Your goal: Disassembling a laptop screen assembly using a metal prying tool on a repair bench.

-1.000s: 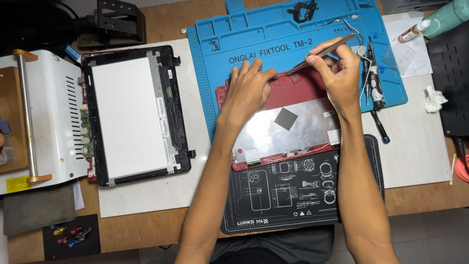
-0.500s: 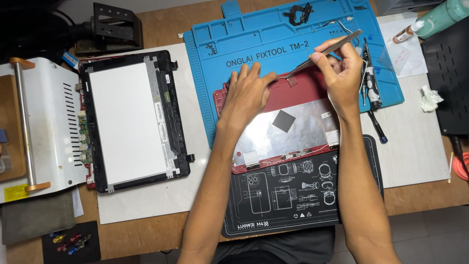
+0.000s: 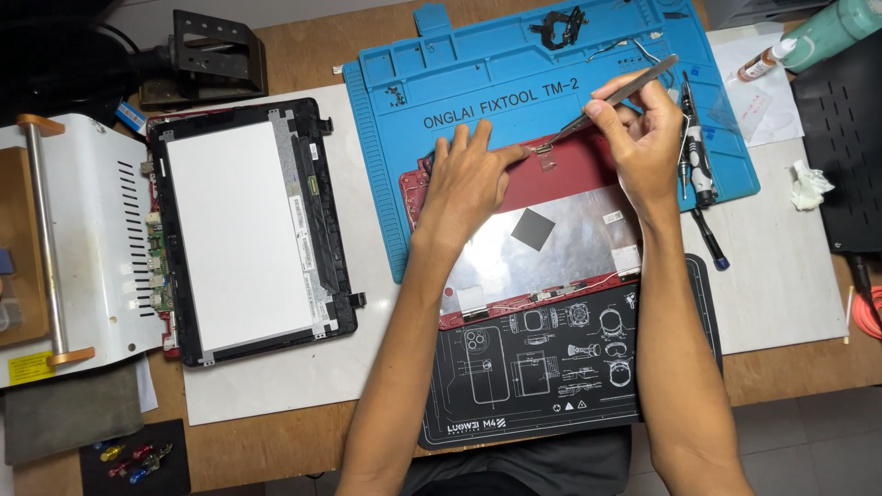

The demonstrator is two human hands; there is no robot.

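Two bare hands work over a red laptop lid (image 3: 560, 179) lying inside-up across a blue repair mat (image 3: 478, 73) and a black printed mat (image 3: 551, 367). Left hand (image 3: 469, 179) lies flat, fingers spread, pressing the lid's upper edge. Right hand (image 3: 643, 124) pinches metal tweezers (image 3: 611, 96), their tips touching the lid's top rim just beside the left fingertips. A silver foil panel (image 3: 542, 243) covers the lid below both hands. A detached screen panel (image 3: 243, 230) rests well apart, to the left.
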